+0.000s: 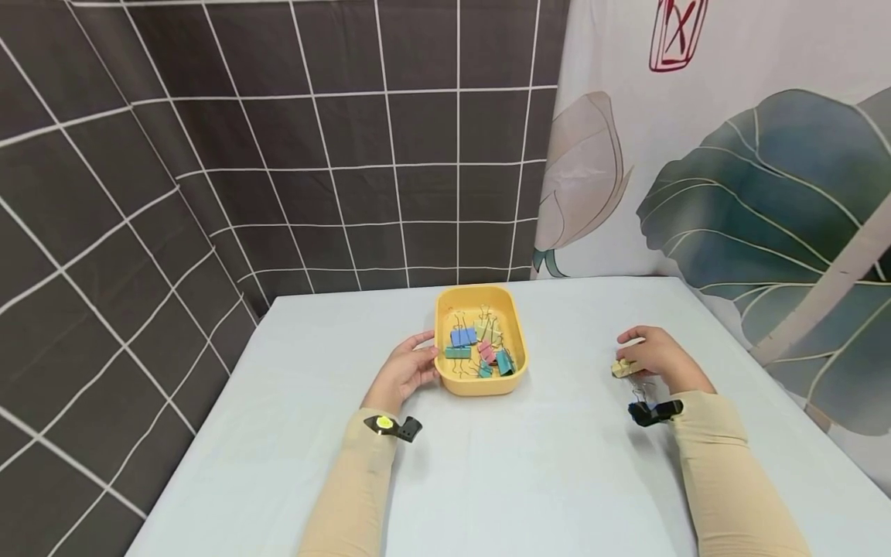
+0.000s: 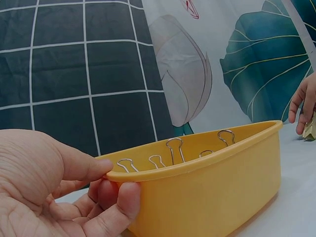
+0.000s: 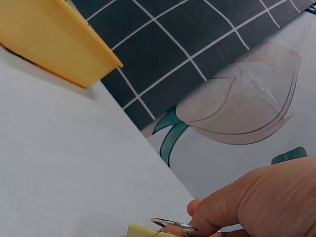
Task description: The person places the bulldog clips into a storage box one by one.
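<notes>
My left hand grips the left rim of a yellow plastic bin, thumb over the edge and fingers against the outside wall, as the left wrist view shows. Inside lie several binder clips, among them a blue one, a pink one and a teal one. Off to the right, my right hand pinches a yellow binder clip low over the table. In the right wrist view its thumb meets the wire handle of that clip, mostly cut off by the frame edge.
A white cloth covers the table. Just below the right hand, wire handles show, partly hidden by the wrist strap. Behind the table hang a dark grid-patterned cloth and a white curtain with printed leaves.
</notes>
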{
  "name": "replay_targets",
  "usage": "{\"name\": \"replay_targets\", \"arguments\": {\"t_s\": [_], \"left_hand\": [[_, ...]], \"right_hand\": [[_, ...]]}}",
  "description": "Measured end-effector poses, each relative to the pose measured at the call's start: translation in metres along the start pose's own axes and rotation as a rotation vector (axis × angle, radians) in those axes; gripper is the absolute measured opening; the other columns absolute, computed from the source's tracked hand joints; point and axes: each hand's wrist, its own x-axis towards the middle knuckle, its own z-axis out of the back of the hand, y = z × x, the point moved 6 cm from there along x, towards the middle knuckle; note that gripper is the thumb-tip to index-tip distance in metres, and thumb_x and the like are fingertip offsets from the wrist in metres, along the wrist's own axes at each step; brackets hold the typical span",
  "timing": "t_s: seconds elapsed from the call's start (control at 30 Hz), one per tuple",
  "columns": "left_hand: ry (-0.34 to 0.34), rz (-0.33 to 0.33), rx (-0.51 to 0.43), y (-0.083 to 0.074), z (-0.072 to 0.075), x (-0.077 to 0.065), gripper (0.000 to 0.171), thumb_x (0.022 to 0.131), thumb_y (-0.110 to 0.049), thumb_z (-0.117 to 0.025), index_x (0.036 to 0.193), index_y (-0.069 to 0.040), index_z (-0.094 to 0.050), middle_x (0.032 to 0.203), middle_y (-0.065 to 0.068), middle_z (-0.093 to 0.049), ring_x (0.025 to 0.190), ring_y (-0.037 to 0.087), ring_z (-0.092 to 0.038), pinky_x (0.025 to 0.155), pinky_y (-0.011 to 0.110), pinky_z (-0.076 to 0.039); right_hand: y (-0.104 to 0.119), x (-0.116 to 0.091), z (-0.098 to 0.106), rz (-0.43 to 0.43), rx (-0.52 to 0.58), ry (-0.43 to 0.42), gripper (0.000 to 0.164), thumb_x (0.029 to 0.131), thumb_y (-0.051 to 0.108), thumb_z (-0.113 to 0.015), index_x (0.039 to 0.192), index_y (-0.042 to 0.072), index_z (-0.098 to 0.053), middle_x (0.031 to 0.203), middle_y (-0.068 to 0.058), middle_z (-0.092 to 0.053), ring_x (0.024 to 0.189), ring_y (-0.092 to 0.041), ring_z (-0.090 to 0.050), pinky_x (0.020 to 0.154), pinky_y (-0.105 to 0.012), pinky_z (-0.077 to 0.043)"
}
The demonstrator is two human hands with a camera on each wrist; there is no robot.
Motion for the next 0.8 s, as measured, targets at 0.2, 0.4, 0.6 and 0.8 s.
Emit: {"name": "replay_targets", "arguments": {"t_s": [0.2, 0.4, 0.6, 0.8], "left_hand": [[0.000, 0.003, 0.000, 0.000, 0.001, 0.000, 0.051, 0.099, -0.003, -0.060, 0.148, -0.011, -0.049, 0.127, 0.021, -0.060, 0.091, 0.020, -0.062, 0.067, 0.026, -0.057], [0.000, 0.001, 0.006, 0.001, 0.001, 0.001, 0.049, 0.100, -0.002, -0.059, 0.147, -0.011, -0.050, 0.127, 0.021, -0.060, 0.090, 0.020, -0.062, 0.067, 0.026, -0.057], [-0.004, -0.001, 0.009, 0.003, 0.001, 0.001, 0.049, 0.100, -0.002, -0.059, 0.147, -0.010, -0.049, 0.124, 0.021, -0.061, 0.087, 0.018, -0.060, 0.064, 0.025, -0.056], [-0.007, -0.011, 0.019, 0.001, 0.001, 0.001, 0.049, 0.100, -0.003, -0.059, 0.148, -0.010, -0.049, 0.125, 0.023, -0.061, 0.087, 0.019, -0.061, 0.064, 0.025, -0.056]], "right_hand": [[0.005, 0.000, -0.004, 0.023, 0.020, -0.004, 0.035, 0.099, 0.009, -0.059, 0.129, -0.008, -0.052, 0.116, -0.028, -0.059, 0.088, -0.025, -0.061, 0.067, -0.030, -0.057], [0.014, 0.004, -0.008, 0.054, 0.065, -0.006, 0.035, 0.100, 0.008, -0.056, 0.130, -0.009, -0.051, 0.117, -0.026, -0.061, 0.089, -0.023, -0.061, 0.068, -0.030, -0.057], [0.036, 0.017, -0.009, 0.071, 0.076, 0.001, 0.035, 0.102, 0.008, -0.053, 0.133, -0.008, -0.051, 0.120, -0.025, -0.060, 0.094, -0.025, -0.061, 0.073, -0.033, -0.060], [0.060, 0.028, -0.015, 0.076, 0.090, 0.053, 0.039, 0.103, 0.010, -0.053, 0.137, -0.007, -0.048, 0.126, -0.025, -0.056, 0.099, -0.027, -0.059, 0.078, -0.033, -0.060]]}}
